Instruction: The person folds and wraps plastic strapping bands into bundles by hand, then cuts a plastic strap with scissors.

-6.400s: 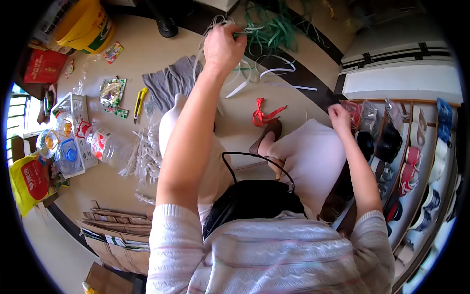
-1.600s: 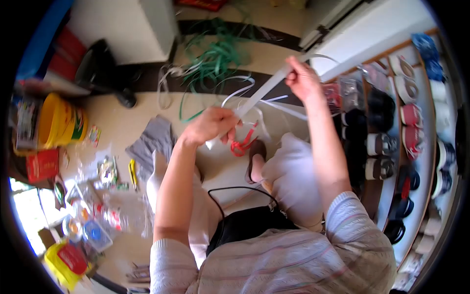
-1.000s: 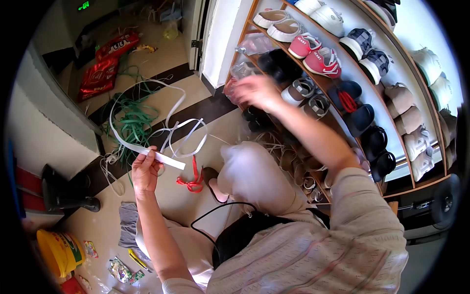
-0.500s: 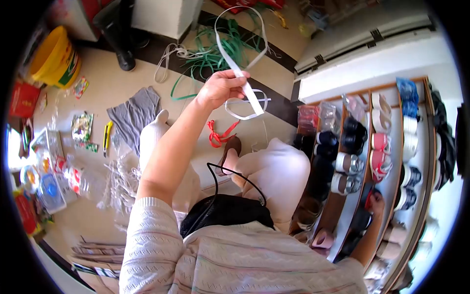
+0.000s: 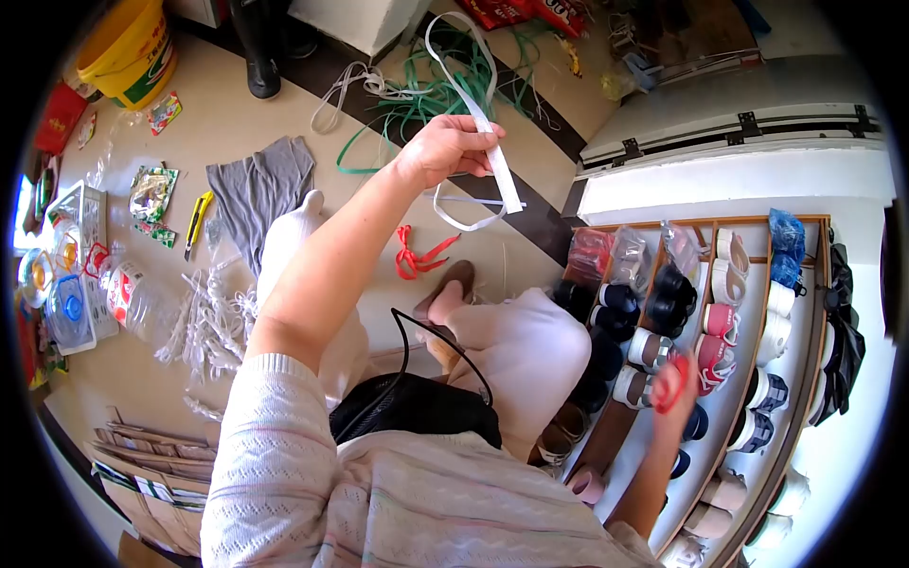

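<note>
My left hand [image 5: 453, 151] pinches a flat white strap [image 5: 504, 180] near one end. The rest of the strap loops up and back above the hand. My right hand [image 5: 670, 388] is in front of the shoe rack, closed on a red loop [image 5: 670, 382] that is blurred by motion. A red ribbon [image 5: 417, 254] lies on the floor below my left hand, near my shoe. Beyond my left hand is a tangle of green strapping [image 5: 426, 90] on the floor.
The shoe rack [image 5: 772, 350] stands at the right. Leftward lie a grey cloth [image 5: 265, 194], a yellow cutter [image 5: 197, 223], white cords [image 5: 210, 327], plastic bottles [image 5: 137, 295] and a yellow bucket [image 5: 128, 57]. Flattened cardboard [image 5: 156, 492] is at the lower left.
My right hand has reached into the rack and come away from the shelf with the red loop. My left hand keeps the white strap, whose other end no longer sits in my right hand.
</note>
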`<state>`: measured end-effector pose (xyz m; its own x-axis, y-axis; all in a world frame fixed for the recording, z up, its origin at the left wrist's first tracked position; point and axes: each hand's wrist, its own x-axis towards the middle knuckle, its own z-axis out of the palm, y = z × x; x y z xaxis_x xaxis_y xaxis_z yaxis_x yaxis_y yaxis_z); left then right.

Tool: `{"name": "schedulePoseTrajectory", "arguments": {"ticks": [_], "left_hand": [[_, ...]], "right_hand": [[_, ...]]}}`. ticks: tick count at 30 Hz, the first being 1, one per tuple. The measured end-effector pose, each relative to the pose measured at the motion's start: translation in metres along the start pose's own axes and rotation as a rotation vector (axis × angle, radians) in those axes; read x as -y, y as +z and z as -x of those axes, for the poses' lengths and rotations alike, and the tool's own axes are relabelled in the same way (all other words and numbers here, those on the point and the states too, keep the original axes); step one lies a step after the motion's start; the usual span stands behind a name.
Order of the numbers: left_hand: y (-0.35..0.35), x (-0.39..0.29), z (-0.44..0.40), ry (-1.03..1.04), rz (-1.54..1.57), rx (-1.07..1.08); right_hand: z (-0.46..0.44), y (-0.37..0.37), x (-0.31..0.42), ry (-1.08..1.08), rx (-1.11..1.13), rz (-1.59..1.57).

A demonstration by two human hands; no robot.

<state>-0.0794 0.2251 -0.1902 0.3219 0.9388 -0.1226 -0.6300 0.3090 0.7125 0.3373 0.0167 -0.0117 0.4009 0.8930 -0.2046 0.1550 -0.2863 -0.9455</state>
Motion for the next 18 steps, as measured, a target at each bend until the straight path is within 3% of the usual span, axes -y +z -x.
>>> {"name": "schedulePoseTrajectory", "arguments": {"ticks": [1, 3, 5, 9, 13, 18], "left_hand": [[0.000, -0.002, -0.002, 0.017, -0.007, 0.004], [-0.003, -0.008, -0.002, 0.050, -0.017, -0.003], [-0.006, -0.019, -0.002, 0.090, -0.086, -0.096], [-0.028, -0.041, 0.002, 0.163, -0.166, -0.241], [-0.044, -0.047, 0.006, 0.137, -0.230, -0.327], [-0.046, -0.042, 0.003, 0.111, -0.271, -0.355]], "right_hand": [[-0.013, 0.045, -0.004, 0.135, 0.186, -0.253], [-0.036, 0.124, -0.021, 0.230, 0.502, -0.245], [-0.051, 0.196, -0.040, 0.150, 0.681, -0.109], [-0.081, 0.277, -0.064, 0.100, 1.019, -0.125], [-0.091, 0.326, -0.064, 0.118, 1.066, -0.136], [-0.094, 0.335, -0.067, 0.191, 1.084, -0.150]]}}
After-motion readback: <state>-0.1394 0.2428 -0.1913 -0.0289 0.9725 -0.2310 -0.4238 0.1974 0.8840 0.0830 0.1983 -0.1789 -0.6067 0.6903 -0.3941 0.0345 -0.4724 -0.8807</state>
